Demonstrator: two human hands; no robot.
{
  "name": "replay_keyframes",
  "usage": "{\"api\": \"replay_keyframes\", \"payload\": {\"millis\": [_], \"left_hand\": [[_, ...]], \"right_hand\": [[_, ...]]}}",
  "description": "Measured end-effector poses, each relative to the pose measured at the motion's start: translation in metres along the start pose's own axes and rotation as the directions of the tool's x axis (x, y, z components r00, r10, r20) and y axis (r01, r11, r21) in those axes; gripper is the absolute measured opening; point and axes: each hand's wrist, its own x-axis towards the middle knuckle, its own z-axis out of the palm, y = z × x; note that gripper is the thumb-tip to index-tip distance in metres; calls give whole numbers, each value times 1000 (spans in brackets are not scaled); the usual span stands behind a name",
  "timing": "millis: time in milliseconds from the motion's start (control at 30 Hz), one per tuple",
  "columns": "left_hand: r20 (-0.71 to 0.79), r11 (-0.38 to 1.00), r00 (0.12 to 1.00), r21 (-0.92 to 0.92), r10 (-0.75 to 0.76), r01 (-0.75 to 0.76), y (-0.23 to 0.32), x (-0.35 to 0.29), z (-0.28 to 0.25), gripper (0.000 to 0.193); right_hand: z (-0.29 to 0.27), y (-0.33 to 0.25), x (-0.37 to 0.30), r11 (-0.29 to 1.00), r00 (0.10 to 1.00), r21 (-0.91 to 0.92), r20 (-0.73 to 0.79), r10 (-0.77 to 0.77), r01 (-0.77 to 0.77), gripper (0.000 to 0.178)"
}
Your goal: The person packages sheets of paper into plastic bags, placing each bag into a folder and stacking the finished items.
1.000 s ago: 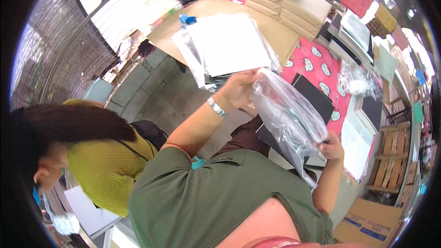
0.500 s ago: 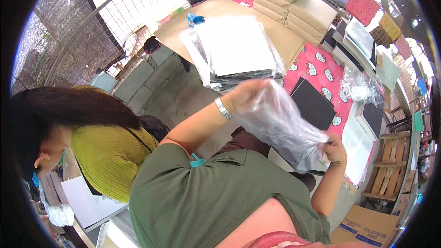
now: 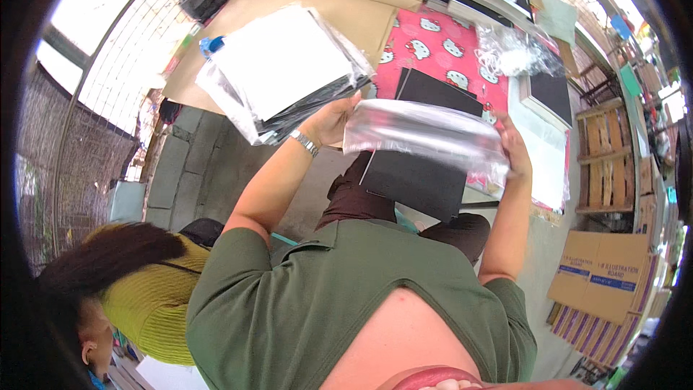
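Observation:
A clear plastic bag (image 3: 426,130) is stretched crosswise between my two hands, blurred by motion. My left hand (image 3: 335,120), a metal watch at its wrist, pinches the bag's left end beside the stack of boards. At the other end, my right hand (image 3: 514,146) grips the plastic with its fingers along the edge. Black boards (image 3: 419,180) lie below the bag, reaching from the table toward my lap, and the bag hides their middle. To the left rests a pile of white and black boards in clear plastic (image 3: 271,65), a white face on top.
Brown paper (image 3: 188,72) lies under the pile; a pink patterned cloth (image 3: 426,47) covers the table. Crumpled plastic (image 3: 516,54) and thick black-covered stacks (image 3: 548,97) are at the right. Another person in a yellow-green top (image 3: 159,303) is close on my left. Cardboard boxes (image 3: 599,274) stand at right.
The bag has gone from hanging slantwise and bunched to level and spread between my hands. My right hand has risen, and the view has turned toward the right.

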Motion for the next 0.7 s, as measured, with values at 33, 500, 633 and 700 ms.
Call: {"api": "replay_keyframes", "payload": {"millis": [33,500,633,700], "left_hand": [[-47,998,998,59,35,-32,1,19,-13,34],[-278,-7,629,912,726,411,17,277,-96,36],[-317,-21,742,913,591,407,12,300,-95,33],[-361,37,711,903,603,428,21,287,-103,32]], "right_hand": [[-1,2,10,990,1000,138,-2,6,-6,38],[-113,110,163,247,719,-706,-693,-50,-663,37],[-123,117,163,269,674,-655,-738,-31,-706,33],[-111,108,171,138,754,-756,-652,-81,-639,34]]}}
